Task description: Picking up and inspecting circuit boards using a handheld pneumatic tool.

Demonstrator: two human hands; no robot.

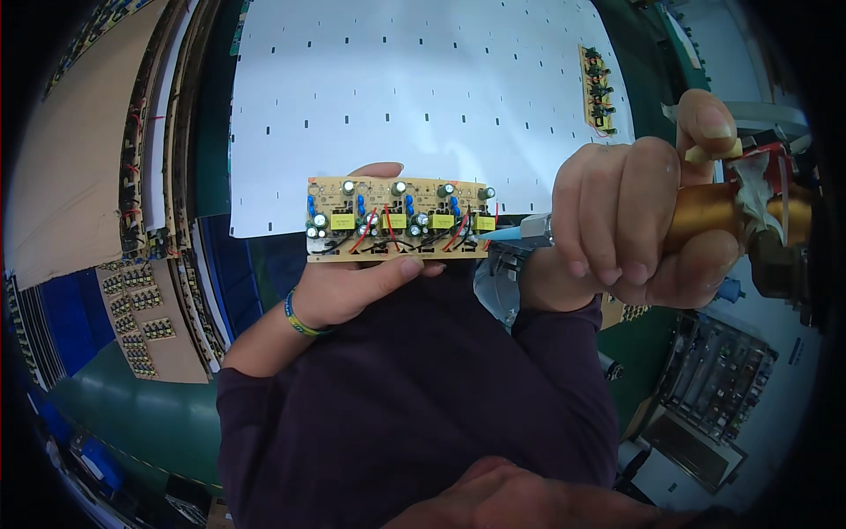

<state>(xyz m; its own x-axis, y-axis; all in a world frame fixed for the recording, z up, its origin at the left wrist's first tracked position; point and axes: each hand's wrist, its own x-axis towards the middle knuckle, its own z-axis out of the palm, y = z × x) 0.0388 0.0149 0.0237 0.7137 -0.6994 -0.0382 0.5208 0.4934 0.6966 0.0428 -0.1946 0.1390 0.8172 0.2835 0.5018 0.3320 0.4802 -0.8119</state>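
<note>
Circuit board (378, 189): long tan PCB, held approx. level L to R, in front of the torso, seen against the near edge of the white sheet (397, 70); comp. side up.
Parts: yellow blocks (342, 222) in a row w/ capacitors around them; red and black wires (458, 231) loop over the near half.
L hand (348, 291): gripping the PCB; thumb at the near edge, fingers behind, one fingertip showing past the far edge.
R hand (621, 207): fingers curled closed round the gold body of the hand tool (696, 216); one digit raised at its far side.
Tip (507, 234): pale blue, points L, at the PCB's R end by the last wires; contact can't be confirmed from this view.
Tip work (step in hand, judged): tool being applied at, or lined up w/, the R-end parts; any output not visible.
Next move (judged): calls for a steady PCB, fine tip control, and wires clear of the tip.
2nd board (597, 91): similar pop. strip, far R on the sheet, lying lengthwise near-far.
Cardboard (172, 348): near L, carries rows of small boards (137, 309).
</note>
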